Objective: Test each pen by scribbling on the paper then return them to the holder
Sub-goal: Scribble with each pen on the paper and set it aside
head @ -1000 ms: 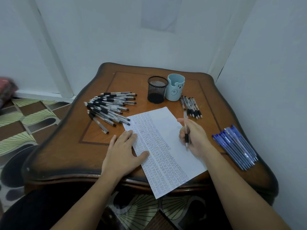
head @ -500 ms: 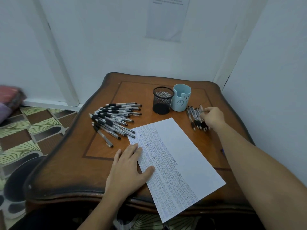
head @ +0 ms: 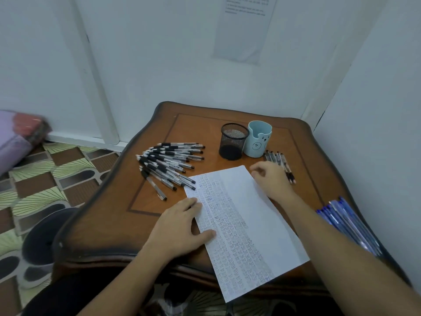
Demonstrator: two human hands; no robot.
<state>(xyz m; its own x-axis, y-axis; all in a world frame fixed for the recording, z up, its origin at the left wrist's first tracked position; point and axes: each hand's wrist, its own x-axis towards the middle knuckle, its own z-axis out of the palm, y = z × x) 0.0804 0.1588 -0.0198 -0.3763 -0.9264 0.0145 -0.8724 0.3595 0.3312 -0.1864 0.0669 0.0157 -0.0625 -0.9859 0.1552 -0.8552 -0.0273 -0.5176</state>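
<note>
1. One left hand (head: 180,226) lies flat, fingers straight, pressing the paper (head: 250,224) on the tabletop (head: 114,224)
2. Right hand (head: 271,179), loosely curled and empty, sits at the paper's far corner, beside a few pens (head: 279,160)
3. Fanned black-grip pens (head: 168,160) lie left; the mesh holder (head: 233,142) and blue cup (head: 258,139) stand farthest

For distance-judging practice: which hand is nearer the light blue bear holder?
Right. The right hand is just in front of the light blue bear holder, at the paper's far corner; the left hand presses the paper's left edge, farther back.
</note>
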